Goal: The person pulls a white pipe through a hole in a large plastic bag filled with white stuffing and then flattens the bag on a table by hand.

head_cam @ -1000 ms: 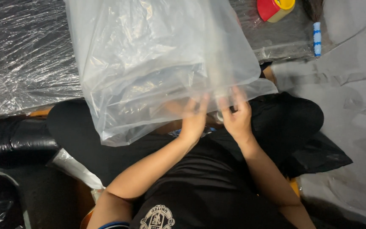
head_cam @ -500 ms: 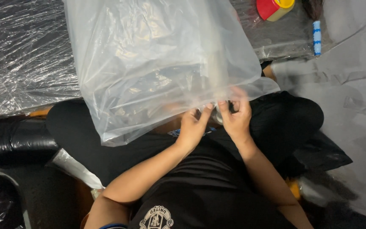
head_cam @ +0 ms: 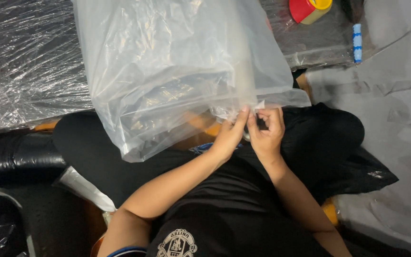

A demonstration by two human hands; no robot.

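A sheet of crinkled clear film (head_cam: pixel 20 71) covered the surface at the left, its far edge cut off by the frame. One large clear plastic bag (head_cam: pixel 167 71) lay over the person's lap, its top out of view and its contents hard to make out. At its lower right edge, the left hand (head_cam: pixel 229 135) and right hand (head_cam: pixel 266 131) each pinched the plastic. One red-and-yellow tape roll (head_cam: pixel 310 8) sat partly cut off at the top right, beside one small blue-and-white tube (head_cam: pixel 357 43).

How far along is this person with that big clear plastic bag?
Done: a folded dark item already lies inside the large clear plastic bag. In hand: the left hand and right hand pinch the bag's near edge together. Left: that edge does not yet look sealed.
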